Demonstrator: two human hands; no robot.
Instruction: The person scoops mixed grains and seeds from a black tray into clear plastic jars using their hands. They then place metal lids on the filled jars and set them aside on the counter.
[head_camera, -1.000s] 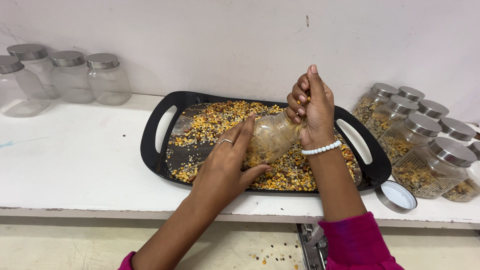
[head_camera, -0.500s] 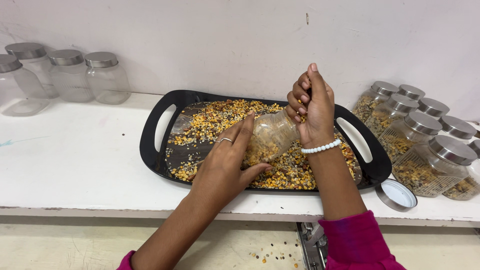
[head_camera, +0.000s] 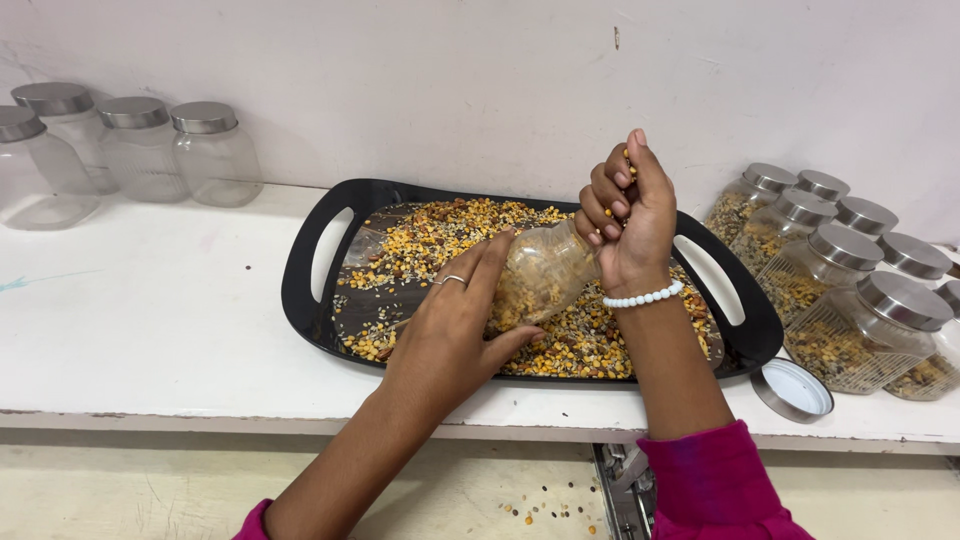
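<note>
Clear glass jars with grey metal lids stood empty at your far left on the white counter. Your left hand gripped the tilted clear plastic jar over the black oval tray of mixed yellow grains and lentils. Your right hand, fingers clenched on a pinch of grains, hovered just above the jar's mouth. You did best keeping that mouth under the pinch. A loose grey lid and filled jars sat rightward; spilled grains dotted the floor.
</note>
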